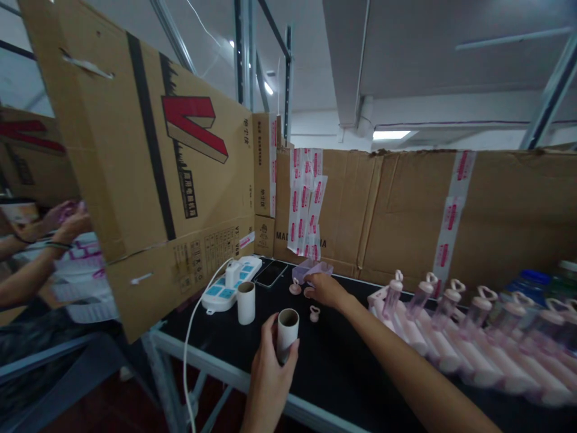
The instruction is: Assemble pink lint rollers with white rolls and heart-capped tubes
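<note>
Left hand (pixel 269 367): wrapped around upright white cardboard tube (pixel 287 332).
Right hand (pixel 325 289): outstretched, fingers curled at pink plastic tray (pixel 311 270); grip unclear.
Counter (pixel 342 367): matte black.

A black table (pixel 342 367) carries everything. Beyond the left hand's fingers (pixel 270 328) stand a white tube (pixel 246 302) and power strip (pixel 229 285). A pink cap (pixel 314 313) lies just below the right hand's fingertips (pixel 311 293); pink bottles (pixel 451 331) lie right of them.

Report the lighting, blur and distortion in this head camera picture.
Head view: dim overall, with glare from the ceiling strip light; the row of pink plastic bottles smears at the right edge; wide-angle bending curves the brown cardboard wall; the white cardboard tube in the left hand stays sharp.
</note>
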A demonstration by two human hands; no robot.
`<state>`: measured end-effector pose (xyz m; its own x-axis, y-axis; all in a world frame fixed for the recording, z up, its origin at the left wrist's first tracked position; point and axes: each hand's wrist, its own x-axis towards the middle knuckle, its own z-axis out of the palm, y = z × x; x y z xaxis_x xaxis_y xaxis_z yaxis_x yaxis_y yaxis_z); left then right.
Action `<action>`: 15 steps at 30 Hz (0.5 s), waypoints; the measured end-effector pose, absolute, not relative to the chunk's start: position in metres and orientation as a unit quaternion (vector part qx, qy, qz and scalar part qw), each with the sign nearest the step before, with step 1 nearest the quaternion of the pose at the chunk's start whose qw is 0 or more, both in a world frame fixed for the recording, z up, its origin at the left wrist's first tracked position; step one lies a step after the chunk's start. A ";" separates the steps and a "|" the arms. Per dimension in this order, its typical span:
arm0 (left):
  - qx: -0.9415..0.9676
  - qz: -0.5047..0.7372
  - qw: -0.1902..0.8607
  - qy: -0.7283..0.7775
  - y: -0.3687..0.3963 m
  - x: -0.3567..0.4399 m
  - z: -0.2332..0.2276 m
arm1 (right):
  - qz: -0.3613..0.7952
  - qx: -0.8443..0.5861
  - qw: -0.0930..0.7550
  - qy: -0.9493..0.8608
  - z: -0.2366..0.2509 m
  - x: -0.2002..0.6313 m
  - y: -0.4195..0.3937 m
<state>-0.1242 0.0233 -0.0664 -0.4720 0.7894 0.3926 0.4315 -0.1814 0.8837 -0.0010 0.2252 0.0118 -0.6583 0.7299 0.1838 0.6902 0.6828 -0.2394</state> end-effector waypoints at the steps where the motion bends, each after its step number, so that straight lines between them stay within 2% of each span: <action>1: 0.494 0.590 0.161 0.618 0.021 -0.124 -0.067 | 0.075 -0.382 0.123 -0.913 0.010 -0.004 0.227; 9: 0.526 0.573 0.186 0.600 0.006 -0.108 -0.054 | 0.080 -0.361 0.058 -0.927 -0.002 -0.006 0.233; 15: 0.583 0.537 0.168 0.587 0.010 -0.088 -0.055 | 0.080 -0.402 0.060 -0.910 -0.013 0.031 0.221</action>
<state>-0.0884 0.0097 -0.0546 -0.2639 0.8640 0.4287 0.5038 -0.2556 0.8252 0.0310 0.2205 -0.0129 -0.6696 0.7414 0.0456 0.7221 0.6641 -0.1937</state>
